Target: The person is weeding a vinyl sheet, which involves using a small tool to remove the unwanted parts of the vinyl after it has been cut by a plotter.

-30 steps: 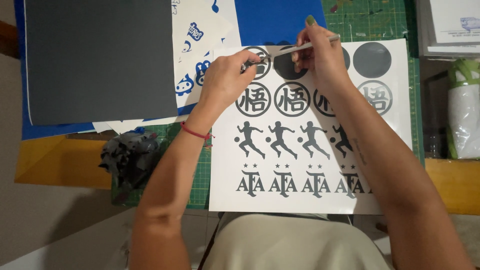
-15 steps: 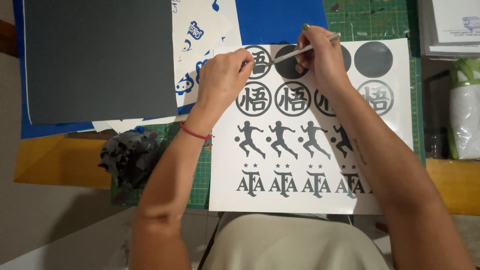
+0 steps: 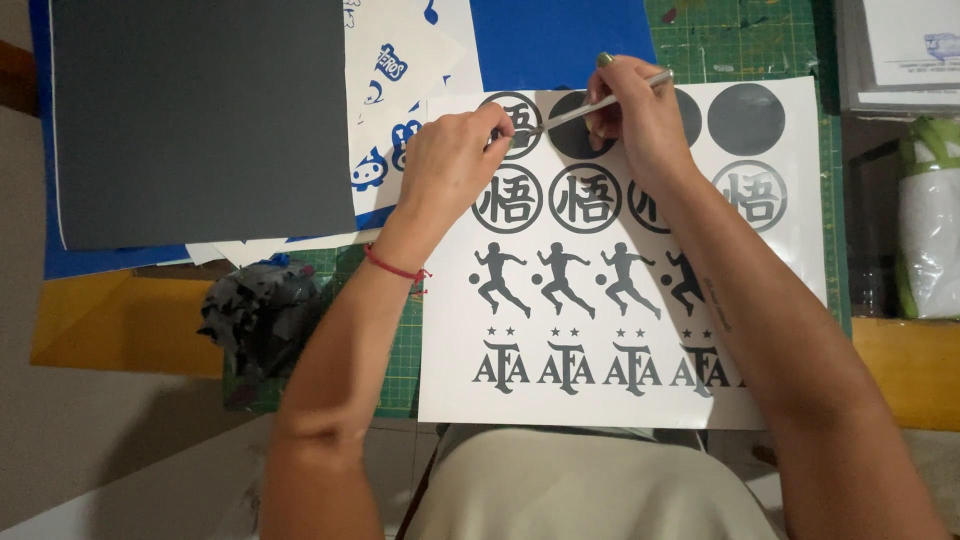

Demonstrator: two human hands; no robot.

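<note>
While weeding: two hands [image 3: 455, 165] [image 3: 635, 115], one tool [image 3: 600, 100]

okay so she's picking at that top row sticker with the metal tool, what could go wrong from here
Three risks, judging by the head view:
1. The pointed metal tool in the right hand works right beside the left hand fingertips, so a slip could prick them.
2. The tip could tear or lift the fine shapes in the grey circle decal.
3. The white sheet is pinned only by the hands, so it may shift.
</note>
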